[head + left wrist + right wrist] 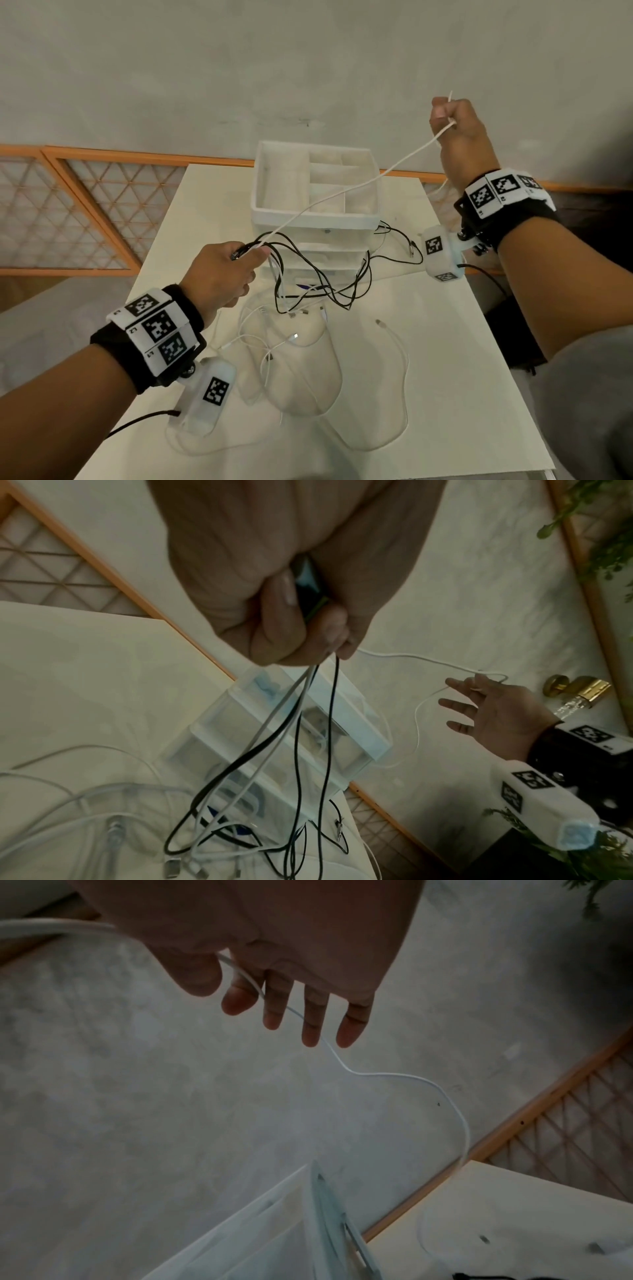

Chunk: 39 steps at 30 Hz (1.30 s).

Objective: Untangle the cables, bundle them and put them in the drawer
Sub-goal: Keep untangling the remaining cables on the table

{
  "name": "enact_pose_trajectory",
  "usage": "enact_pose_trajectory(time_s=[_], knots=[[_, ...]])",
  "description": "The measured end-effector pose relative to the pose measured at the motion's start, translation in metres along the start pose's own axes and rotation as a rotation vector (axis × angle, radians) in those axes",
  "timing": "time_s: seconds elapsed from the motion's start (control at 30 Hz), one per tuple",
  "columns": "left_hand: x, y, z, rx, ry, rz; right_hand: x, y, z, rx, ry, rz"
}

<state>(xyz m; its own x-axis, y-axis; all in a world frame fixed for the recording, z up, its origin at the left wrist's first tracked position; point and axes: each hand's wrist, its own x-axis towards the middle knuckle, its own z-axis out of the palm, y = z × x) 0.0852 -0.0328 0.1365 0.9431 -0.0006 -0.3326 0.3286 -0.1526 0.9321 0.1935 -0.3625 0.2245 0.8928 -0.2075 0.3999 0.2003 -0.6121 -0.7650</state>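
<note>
Cables in a tangle: a clutch of thin black cables (308, 263) hangs in loops from the left hand (222, 270), which is raised above the counter (445, 342) with fingers and thumb curled tightly round the strands and a dark plug. One white cable (342, 195) runs from that fist, slanting up across the drawer unit (308, 219), to the right hand (459, 137), lifted high on the right. From the head view that hand looks closed round the cable; both wrist views show its fingers (274, 1010) straight and spread, the cable lying across them, so I cannot tell its grip. More slack white cables (404, 370) lie curled on the matte pale counter, hard to trace against it. The drawer unit is translucent white plastic with a divided top tray.
</note>
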Motion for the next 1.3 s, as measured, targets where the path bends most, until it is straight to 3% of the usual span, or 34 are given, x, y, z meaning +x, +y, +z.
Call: enact_pose_trajectory(time_s=[0.1, 0.17, 0.3, 0.33, 0.47, 0.53, 0.67, 0.77, 0.83, 0.87, 0.93, 0.97, 1.0, 1.07, 1.17, 1.3], knots=[[0.001, 0.002, 0.001, -0.003, 0.015, 0.006, -0.010, 0.008, 0.001, 0.094, 0.000, -0.039], [0.001, 0.003, 0.001, -0.004, 0.029, 0.018, -0.026, 0.028, 0.004, 0.018, -0.066, 0.039], [0.001, 0.006, -0.002, 0.022, 0.029, 0.077, -0.077, 0.083, 0.013, -0.549, -0.546, 0.336], [0.000, 0.008, -0.002, 0.047, 0.020, 0.099, -0.088, 0.083, 0.013, -0.572, -0.584, 0.356], [-0.007, 0.023, 0.010, 0.238, -0.085, 0.216, -0.119, 0.023, 0.020, -0.116, -0.515, 0.160], [-0.014, 0.038, 0.022, 0.353, -0.212, 0.319, -0.133, -0.023, 0.032, 0.005, -0.593, 0.029], [-0.033, 0.069, 0.029, 0.579, -0.441, 0.539, -0.152, -0.044, 0.057, -0.121, -0.685, -0.107], [-0.035, 0.078, 0.008, 0.554, -0.372, 0.612, -0.145, 0.001, 0.048, -0.388, -0.832, 0.097], [-0.032, 0.071, -0.007, 0.596, -0.315, 0.602, -0.132, 0.039, 0.033, -0.478, -0.764, 0.307], [-0.030, 0.062, -0.011, 0.687, -0.319, 0.587, -0.127, 0.053, 0.027, -0.491, -0.628, 0.368], [-0.024, 0.037, -0.012, 0.956, -0.359, 0.493, -0.121, 0.072, 0.020, -0.573, -0.274, 0.296], [-0.018, 0.021, -0.010, 1.090, -0.362, 0.419, -0.123, 0.077, 0.020, -0.567, -0.148, 0.237], [-0.011, 0.004, -0.007, 1.185, -0.346, 0.336, -0.129, 0.080, 0.024, -0.538, -0.120, 0.210], [-0.003, -0.026, -0.001, 1.254, -0.297, 0.217, -0.145, 0.089, 0.036, -0.558, -0.322, 0.250], [-0.002, -0.047, 0.006, 1.218, -0.272, 0.179, -0.165, 0.083, 0.051, -0.553, -0.694, 0.371], [-0.006, -0.043, 0.015, 1.079, -0.324, 0.381, -0.200, 0.034, 0.081, -0.254, -0.870, 0.158]])
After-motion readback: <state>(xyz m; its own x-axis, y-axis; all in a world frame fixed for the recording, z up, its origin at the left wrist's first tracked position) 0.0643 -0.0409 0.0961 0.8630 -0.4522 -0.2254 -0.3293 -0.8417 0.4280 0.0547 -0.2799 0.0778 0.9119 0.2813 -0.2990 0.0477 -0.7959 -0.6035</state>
